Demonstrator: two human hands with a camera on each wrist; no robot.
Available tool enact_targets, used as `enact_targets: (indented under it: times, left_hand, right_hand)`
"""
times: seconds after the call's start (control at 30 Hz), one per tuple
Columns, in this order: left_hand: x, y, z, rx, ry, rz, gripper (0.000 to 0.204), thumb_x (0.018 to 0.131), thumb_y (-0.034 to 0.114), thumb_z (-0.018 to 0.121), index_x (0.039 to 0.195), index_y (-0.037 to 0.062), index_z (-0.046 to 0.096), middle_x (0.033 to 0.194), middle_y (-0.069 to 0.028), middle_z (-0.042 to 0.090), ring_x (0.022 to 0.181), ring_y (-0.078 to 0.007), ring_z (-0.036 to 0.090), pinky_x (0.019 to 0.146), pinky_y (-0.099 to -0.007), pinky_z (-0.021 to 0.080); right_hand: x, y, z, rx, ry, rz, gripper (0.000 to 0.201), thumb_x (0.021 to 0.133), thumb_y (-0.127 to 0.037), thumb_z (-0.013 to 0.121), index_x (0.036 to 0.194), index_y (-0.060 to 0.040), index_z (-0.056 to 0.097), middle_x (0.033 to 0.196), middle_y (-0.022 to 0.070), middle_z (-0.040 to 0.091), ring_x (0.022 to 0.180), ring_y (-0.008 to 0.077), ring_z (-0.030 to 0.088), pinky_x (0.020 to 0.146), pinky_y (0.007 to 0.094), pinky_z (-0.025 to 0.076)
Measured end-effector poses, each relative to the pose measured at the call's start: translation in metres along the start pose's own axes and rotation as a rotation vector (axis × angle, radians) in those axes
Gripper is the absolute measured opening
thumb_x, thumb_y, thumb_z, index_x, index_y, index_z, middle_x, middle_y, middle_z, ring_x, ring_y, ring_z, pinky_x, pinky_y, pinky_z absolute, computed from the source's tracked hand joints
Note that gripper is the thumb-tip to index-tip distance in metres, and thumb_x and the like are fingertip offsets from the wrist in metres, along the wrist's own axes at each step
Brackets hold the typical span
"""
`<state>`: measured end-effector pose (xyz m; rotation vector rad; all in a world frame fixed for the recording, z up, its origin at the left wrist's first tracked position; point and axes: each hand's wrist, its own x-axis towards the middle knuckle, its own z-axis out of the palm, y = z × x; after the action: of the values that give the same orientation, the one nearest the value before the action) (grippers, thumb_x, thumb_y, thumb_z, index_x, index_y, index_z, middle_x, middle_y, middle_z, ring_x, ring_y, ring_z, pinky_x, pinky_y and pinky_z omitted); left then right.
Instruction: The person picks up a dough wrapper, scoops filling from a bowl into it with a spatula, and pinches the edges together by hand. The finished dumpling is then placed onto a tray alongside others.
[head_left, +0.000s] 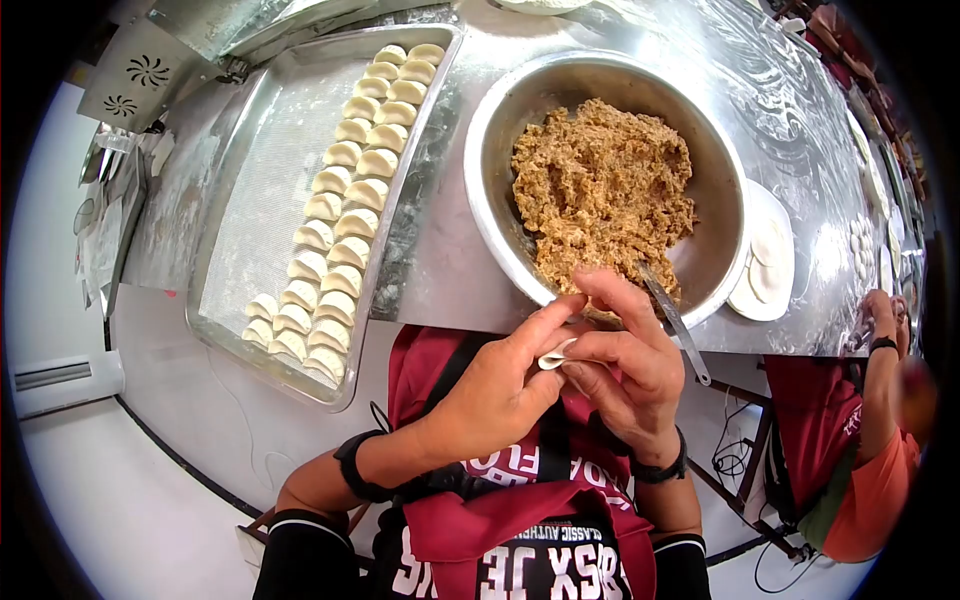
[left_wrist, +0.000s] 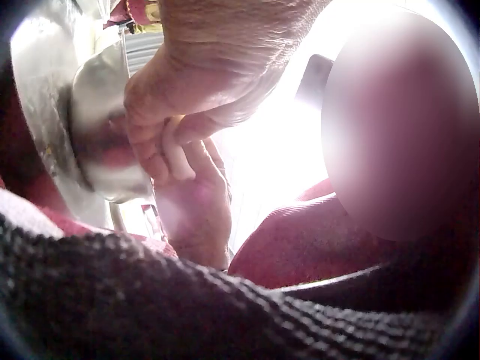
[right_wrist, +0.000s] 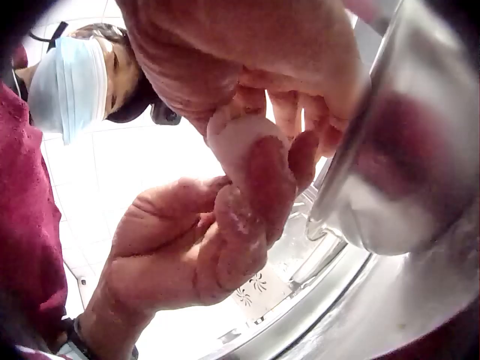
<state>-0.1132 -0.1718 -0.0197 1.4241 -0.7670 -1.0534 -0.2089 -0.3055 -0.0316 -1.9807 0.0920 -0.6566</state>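
Observation:
In front of the apron, both hands pinch one small dumpling [head_left: 556, 355] of pale folded dough. My left hand [head_left: 495, 385] holds it from the left, thumb and fingers at its edge. From the other side my right hand [head_left: 632, 375] grips the dough between thumb and fingers. The right wrist view shows the dumpling's rounded white side [right_wrist: 238, 142] amid the fingers of both hands; most of its edge is hidden. Just beyond the hands stands a big steel bowl [head_left: 482, 205] of brown minced filling [head_left: 605, 180], with a metal-handled utensil [head_left: 680, 325] leaning on its rim.
At the left, a metal tray [head_left: 245, 200] carries rows of finished dumplings [head_left: 340, 280] along its right side. Round wrappers [head_left: 768, 255] lie on a white plate [head_left: 785, 215] right of the bowl. Another person's arm [head_left: 880, 390] reaches to the floured steel table [head_left: 770, 100] at the far right.

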Motion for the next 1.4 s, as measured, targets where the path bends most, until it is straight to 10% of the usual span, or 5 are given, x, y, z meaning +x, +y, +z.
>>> enact_targets:
  times: [0.27,0.57,1.4]
  left_hand:
    - [0.002,-0.015,0.0,-0.796,-0.123,-0.211,0.041,0.093,0.007,0.043,0.131,-0.0027,0.034,0.126,-0.0137,0.046,0.116,-0.0205,0.049,0.096,-0.0364,0.042]
    - [-0.001,-0.017,-0.005,-1.009,-0.177,-0.227,0.045,0.094,0.021,0.045,0.13,-0.0039,0.036,0.127,-0.0155,0.046,0.116,-0.0242,0.049,0.098,-0.0434,0.04]
    - [0.0,-0.016,-0.004,-0.873,-0.143,-0.293,0.039,0.094,0.018,0.045,0.125,-0.0051,0.042,0.12,-0.0151,0.051,0.111,-0.023,0.053,0.096,-0.0399,0.043]
  right_hand:
    - [-0.007,0.004,0.003,0.242,0.191,0.092,0.017,0.07,-0.002,0.07,0.087,-0.0009,0.065,0.114,0.0202,0.056,0.102,0.0282,0.057,0.086,0.0323,0.044]
    - [-0.006,0.0,-0.001,0.087,0.115,0.046,0.019,0.069,0.001,0.071,0.087,-0.0021,0.065,0.114,0.0205,0.056,0.101,0.0282,0.057,0.084,0.0314,0.045]
    - [-0.004,0.0,0.002,0.082,0.096,0.015,0.017,0.067,0.0,0.07,0.083,-0.0016,0.063,0.108,0.0191,0.059,0.095,0.0289,0.058,0.079,0.0331,0.045]
